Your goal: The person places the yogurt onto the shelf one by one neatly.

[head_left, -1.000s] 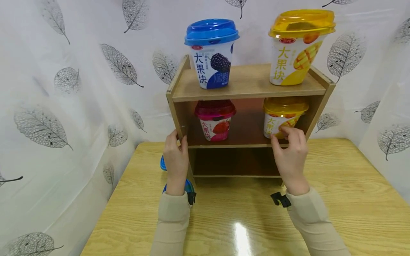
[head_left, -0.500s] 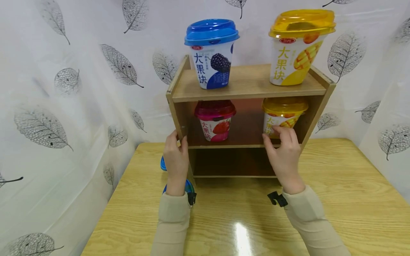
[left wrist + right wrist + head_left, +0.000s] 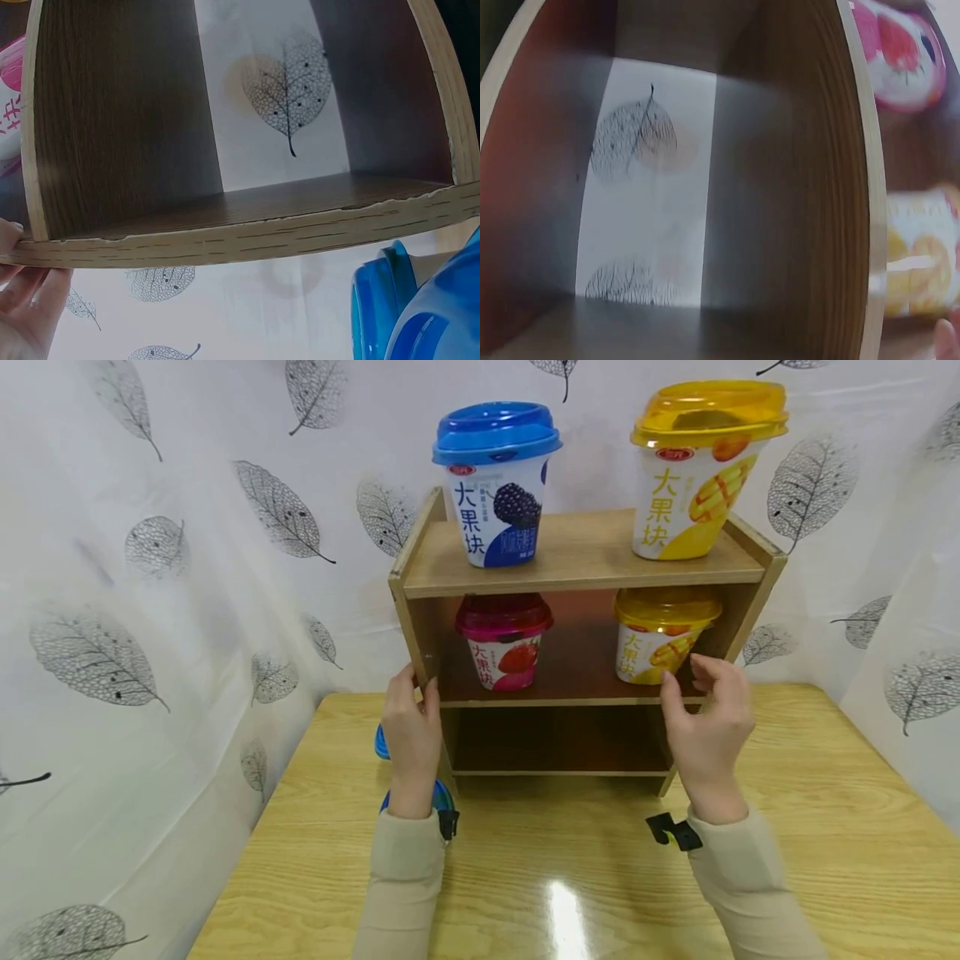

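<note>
A small wooden shelf [image 3: 585,578] stands on the table. At its left side panel, my left hand [image 3: 408,727] pinches the front edge between thumb and fingers; the left wrist view shows the fingers [image 3: 34,304] on the panel's outer face. My right hand [image 3: 708,735] is by the lower right of a yellow-lidded mango yogurt cup [image 3: 654,653] on the middle board, thumb and fingers spread apart with nothing between them. In the right wrist view only a fingertip [image 3: 946,341] shows beside this cup. A pink-lidded strawberry yogurt cup [image 3: 504,647] stands on the same board's left.
On the top board stand a blue-lidded blackberry yogurt cup [image 3: 497,485] and another yellow-lidded mango cup [image 3: 693,477]. Blue-lidded containers [image 3: 435,307] sit left of the shelf, partly behind my left arm. A leaf-printed curtain [image 3: 202,568] hangs behind the table [image 3: 825,827].
My right hand moved left across the front of the lower mango cup, then back right to its lower right side. My left hand stays on the shelf's side panel.
</note>
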A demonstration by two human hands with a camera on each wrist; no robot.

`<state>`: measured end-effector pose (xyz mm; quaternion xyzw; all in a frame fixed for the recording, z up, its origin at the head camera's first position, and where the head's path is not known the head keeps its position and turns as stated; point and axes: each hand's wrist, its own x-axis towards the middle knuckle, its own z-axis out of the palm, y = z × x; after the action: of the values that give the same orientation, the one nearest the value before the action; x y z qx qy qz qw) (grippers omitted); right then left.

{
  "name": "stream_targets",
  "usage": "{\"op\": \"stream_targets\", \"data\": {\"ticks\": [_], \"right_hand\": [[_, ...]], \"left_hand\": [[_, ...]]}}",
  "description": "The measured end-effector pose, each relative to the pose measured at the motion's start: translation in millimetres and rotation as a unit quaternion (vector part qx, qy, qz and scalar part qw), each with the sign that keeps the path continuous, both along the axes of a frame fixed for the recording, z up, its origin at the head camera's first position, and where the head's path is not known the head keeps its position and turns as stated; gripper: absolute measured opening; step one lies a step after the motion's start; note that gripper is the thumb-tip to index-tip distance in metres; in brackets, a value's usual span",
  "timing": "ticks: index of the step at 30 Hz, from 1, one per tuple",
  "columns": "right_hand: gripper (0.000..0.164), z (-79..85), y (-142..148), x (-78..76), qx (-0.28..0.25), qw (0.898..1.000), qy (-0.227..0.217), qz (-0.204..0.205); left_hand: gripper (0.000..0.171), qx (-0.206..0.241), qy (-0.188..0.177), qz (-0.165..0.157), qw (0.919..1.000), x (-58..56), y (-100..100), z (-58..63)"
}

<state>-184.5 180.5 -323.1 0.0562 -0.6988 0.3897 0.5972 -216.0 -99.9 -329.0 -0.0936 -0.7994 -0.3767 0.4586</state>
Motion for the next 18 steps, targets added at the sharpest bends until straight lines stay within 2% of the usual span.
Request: {"op": "stream_targets", "data": {"ticks": [4, 6, 9, 11, 13, 15, 18], "right_hand": [[0.029, 0.6, 16, 0.7, -0.06, 0.998, 0.0, -0.024], [0.035, 0.7, 23, 0.4, -0.083, 0.996, -0.03, -0.014], [0.046, 1.0, 30, -0.1, -0.104, 0.988, -0.106, 0.027], [0.051, 0.8, 34, -0.7, -0.102, 0.98, -0.163, 0.051], [0.047, -0.3, 35, -2.1, -0.088, 0.974, -0.201, 0.058], [0.04, -2.4, 36, -4.4, -0.067, 0.972, -0.219, 0.049], [0.031, -5.2, 37, -7.4, -0.049, 0.974, -0.22, 0.028]], "left_hand": [[0.023, 0.001, 0.002, -0.002, 1.0, -0.4, 0, 0.0], [0.023, 0.003, -0.002, -0.003, 1.0, -0.7, 0, 0.0], [0.024, 0.005, -0.009, -0.004, 0.9999, -0.3, 0, -0.2], [0.024, 0.004, -0.013, -0.003, 0.9999, 0.4, 0, -0.1], [0.024, 0.003, -0.013, -0.002, 0.9999, 0.8, 0, -0.3], [0.024, 0.002, -0.013, 0.0, 0.9999, 0.9, 0, 0.0], [0.023, 0.003, -0.012, 0.001, 0.9999, 0.6, 0, -0.3]]}}
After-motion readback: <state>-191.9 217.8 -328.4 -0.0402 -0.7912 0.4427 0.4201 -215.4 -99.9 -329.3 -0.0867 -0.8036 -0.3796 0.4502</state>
